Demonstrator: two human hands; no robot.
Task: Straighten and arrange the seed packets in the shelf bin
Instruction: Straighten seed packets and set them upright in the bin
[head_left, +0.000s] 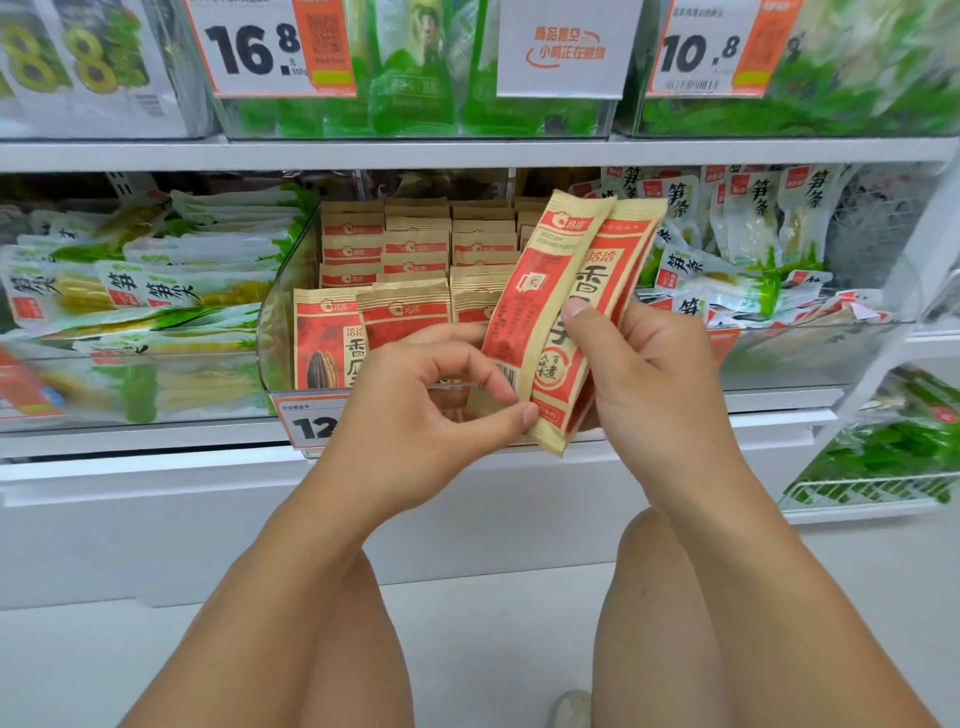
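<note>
A clear shelf bin (275, 317) on the middle shelf holds several rows of tan and red seed packets (415, 244), standing upright. In front of the bin I hold two of these seed packets (561, 291) together, tilted to the right. My right hand (649, 374) grips them from the right with the thumb across the front. My left hand (415, 410) pinches the lower left edge of the front packet between thumb and fingers. The bin's right front part is hidden behind the held packets and my hands.
Bins of green and white bamboo shoot packets lie to the left (145, 296) and right (753, 249). A price tag (306, 421) hangs on the bin's front. The upper shelf (467, 153) carries green packets and price signs. My bare knees are below, over a white floor.
</note>
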